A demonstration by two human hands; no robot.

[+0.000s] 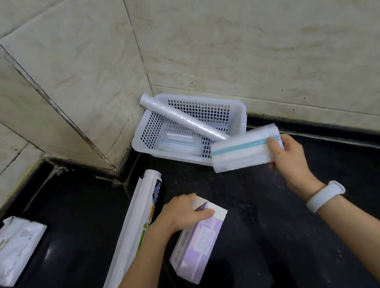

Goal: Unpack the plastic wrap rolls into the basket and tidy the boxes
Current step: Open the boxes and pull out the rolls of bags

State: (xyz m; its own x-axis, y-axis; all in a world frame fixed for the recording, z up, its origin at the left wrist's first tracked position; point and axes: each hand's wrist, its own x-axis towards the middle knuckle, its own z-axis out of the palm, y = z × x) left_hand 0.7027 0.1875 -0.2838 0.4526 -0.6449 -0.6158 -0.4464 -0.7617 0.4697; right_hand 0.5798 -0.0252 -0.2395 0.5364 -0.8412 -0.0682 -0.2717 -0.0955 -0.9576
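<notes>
We see a white perforated basket (233,116) in the corner of the black counter (278,216), at twelve o'clock from our hands. A plastic wrap roll (183,118) leans across it, its top end over the rim at ten o'clock. Our right hand (286,152) grips a folded stack of zip bags (240,151) just beside the basket's near edge. Our left hand (183,213) rests on a purple box (197,244). A long white box (133,233) lies at its nine o'clock, and a white pack (9,249) farther out.
</notes>
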